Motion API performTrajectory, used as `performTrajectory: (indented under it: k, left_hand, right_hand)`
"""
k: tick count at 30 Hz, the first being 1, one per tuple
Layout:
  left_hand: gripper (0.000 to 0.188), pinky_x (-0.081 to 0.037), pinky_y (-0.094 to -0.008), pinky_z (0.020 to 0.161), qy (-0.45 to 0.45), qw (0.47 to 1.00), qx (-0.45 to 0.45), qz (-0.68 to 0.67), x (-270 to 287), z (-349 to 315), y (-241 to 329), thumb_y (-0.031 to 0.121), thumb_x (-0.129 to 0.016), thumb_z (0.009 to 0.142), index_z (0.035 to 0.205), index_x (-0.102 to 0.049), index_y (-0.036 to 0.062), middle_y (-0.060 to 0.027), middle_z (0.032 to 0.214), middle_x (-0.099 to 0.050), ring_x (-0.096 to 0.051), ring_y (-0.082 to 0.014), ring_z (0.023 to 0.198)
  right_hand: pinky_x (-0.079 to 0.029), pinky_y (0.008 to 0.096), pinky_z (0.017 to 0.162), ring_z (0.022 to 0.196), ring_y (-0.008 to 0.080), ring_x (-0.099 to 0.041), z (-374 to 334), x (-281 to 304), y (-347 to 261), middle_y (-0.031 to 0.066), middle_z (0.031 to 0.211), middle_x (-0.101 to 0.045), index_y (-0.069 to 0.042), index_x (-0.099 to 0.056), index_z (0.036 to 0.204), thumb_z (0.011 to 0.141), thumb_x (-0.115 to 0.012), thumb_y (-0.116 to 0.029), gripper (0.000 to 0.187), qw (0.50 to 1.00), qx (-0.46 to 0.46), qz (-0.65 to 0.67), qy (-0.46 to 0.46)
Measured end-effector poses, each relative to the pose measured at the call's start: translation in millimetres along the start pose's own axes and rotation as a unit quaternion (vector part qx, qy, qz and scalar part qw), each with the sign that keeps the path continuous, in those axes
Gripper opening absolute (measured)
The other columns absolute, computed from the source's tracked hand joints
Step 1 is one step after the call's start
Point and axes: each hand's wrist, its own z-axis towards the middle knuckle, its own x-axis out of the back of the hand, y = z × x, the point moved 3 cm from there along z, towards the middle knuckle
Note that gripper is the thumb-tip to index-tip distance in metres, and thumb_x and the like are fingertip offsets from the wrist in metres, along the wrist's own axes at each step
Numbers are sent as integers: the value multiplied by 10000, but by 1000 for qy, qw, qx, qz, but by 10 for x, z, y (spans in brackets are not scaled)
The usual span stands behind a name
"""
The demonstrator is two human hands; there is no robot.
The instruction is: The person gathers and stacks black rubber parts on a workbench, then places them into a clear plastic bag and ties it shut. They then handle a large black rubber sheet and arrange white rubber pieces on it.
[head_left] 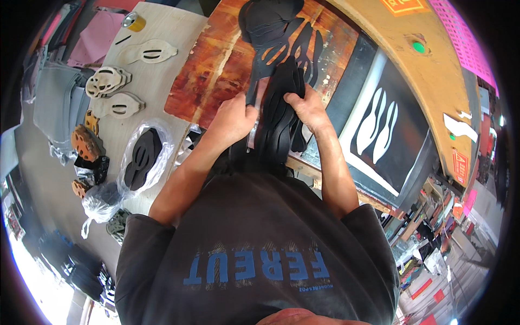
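In front of my body hangs a bundle of thin black sheet material [277, 116] with long curved cut-outs, folded over the near edge of a red-brown streaked board [208, 59]. My right hand [310, 110] pinches its right side between thumb and fingers. My left hand [234, 118] is closed at the left edge, its fingers curled round a strip of the same black sheet; the fingertips are partly hidden. Beyond both hands, a heap of black cut sheet [271, 20] lies on the board, joined to or touching the bundle.
An orange machine beam [374, 24] with a green button [418, 47] curves across the right. Below it, a black panel [403, 103] shows white sole-shaped openings. To the left, a pale table [162, 24] carries beige sole-shaped pieces [146, 52], a can [133, 21] and bagged black soles [144, 157].
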Motion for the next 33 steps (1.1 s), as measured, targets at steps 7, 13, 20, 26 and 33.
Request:
performTrajectory:
  k: [7, 13, 20, 26, 33]
  left_hand:
    - [547, -500, -462, 1065, 16, 983, -117, -143, -202, 1, -71, 368, -676, 1017, 1406, -610, -12, -245, 1280, -715, -673, -352, 1267]
    - [403, -532, -462, 1014, 57, 985, -11, -163, -225, -43, -273, 276, -656, 1011, 1316, -659, 14, -244, 1208, -739, -705, -393, 1179]
    - [430, -502, -537, 1031, 66, 992, -52, -92, -185, -69, -219, 287, -658, 987, 1265, -618, -39, -299, 1224, -693, -646, -487, 1189]
    - [504, -510, -483, 1036, 12, 976, -22, -217, -227, 45, -326, 359, -653, 1022, 1341, -621, -30, -266, 1216, -718, -685, -409, 1187]
    - [356, -551, -337, 829, -68, 900, 101, -420, -152, 74, -466, 208, -636, 987, 1221, -689, -56, -84, 1042, -739, -690, -146, 937]
  right_hand:
    - [-499, 355, 1081, 1250, 255, -649, 47, -421, -164, 226, 1399, -661, 123, -450, 1537, 1021, -735, -475, 840, 992, 55, 101, -52]
    - [-488, 339, 1090, 1253, 251, -653, 80, -341, -6, 253, 1343, -694, 127, -479, 1500, 991, -706, -237, 665, 995, 83, 2, -61]
    - [-483, 396, 1074, 1227, 322, -661, -36, -388, -248, 271, 1266, -714, 89, -554, 1435, 1038, -635, -366, 610, 996, 51, -75, -13]
    - [-476, 364, 1115, 1270, 254, -629, 118, -436, -106, 216, 1401, -660, 93, -480, 1540, 996, -761, -479, 838, 998, 33, 33, -38]
    - [-381, 398, 1226, 1481, 374, -495, 124, -416, -80, 313, 1545, -536, 156, -348, 1581, 807, -912, -535, 1181, 988, 96, -120, 5]
